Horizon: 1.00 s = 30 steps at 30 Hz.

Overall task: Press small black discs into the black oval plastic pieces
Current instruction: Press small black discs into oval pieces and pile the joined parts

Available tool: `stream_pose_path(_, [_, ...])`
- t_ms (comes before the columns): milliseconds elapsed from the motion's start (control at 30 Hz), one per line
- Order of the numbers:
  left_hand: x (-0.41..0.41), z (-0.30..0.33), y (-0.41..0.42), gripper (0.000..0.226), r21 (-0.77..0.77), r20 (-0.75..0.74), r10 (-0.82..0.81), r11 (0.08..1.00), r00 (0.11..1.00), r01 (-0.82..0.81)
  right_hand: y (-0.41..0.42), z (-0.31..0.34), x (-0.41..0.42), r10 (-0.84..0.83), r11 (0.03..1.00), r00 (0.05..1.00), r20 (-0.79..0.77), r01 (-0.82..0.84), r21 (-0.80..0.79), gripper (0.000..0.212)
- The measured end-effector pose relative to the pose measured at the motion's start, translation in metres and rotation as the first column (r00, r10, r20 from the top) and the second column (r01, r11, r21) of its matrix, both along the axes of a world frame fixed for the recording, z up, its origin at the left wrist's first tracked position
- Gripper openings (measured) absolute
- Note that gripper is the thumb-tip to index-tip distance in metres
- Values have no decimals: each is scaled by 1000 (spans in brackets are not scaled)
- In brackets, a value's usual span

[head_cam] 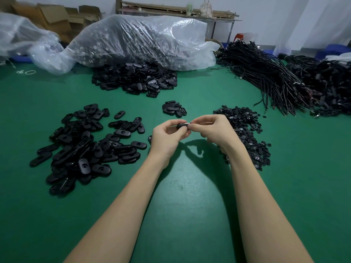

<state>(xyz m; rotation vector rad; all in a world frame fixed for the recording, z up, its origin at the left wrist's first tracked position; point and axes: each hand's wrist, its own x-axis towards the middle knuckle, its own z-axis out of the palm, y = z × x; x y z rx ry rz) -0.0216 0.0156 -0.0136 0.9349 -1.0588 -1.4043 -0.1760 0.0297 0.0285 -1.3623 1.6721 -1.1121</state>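
Both hands meet above the green table: the left hand and right hand pinch one black oval piece between curled fingers, which hide most of it. Whether a disc sits in it cannot be told. The right wrist covers part of the disc pile; loose ovals lie left.

Green table, matte surface. On it, left: loose heap of black oval pieces. Far centre: second heap of ovals, just in front of a clear plastic sack of dark parts. Small cluster of ovals mid-table. Right: pile of small black discs. Far right: bundles of black cables. White handwritten marks far left.
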Motion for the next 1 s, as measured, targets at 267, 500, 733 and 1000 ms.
stream_pose_path(267, [0, -4, 0, 11, -40, 113, 18, 999, 993, -13, 1, -1, 1, 61, 998, 996, -66, -61, 9, 11])
stream_pose_path(500, [-4, -4, 2, 19, -74, 215, 75, 995, 974, -61, -1, -9, 1, 50, 997, 988, -147, -57, -43, 10])
stream_pose_path(733, [-5, -1, 3, 16, -70, 217, 106, 993, 970, -93, -2, -13, 5, 53, 996, 998, -31, -55, -71, 8])
stream_pose_path(1000, [7, 4, 1, 25, -196, 385, 84, 981, 919, -8, -1, -13, -4, 50, 999, 902, 429, -55, -2, 6])
